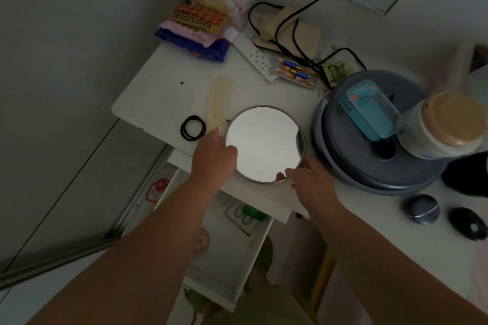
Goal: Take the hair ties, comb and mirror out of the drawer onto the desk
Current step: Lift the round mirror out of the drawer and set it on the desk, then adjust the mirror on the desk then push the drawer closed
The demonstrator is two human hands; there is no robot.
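Head view: one round mirror (264, 144) over the desk (158, 87) front edge, left hand (214, 157) gripping its left rim, right hand (309, 182) pinching the lower right rim. On the desk: one pale comb (217, 103); black hair ties (193, 127), apparently two, overlapping. One drawer (227, 266) open below.

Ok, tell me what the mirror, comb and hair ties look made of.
Mirror: glass face with bright flat reflection, thin rim that looks like silvery metal. Comb: probably plastic, pale cream, smooth and slightly translucent. Hair ties: likely elastic cord, thin matte black loops.
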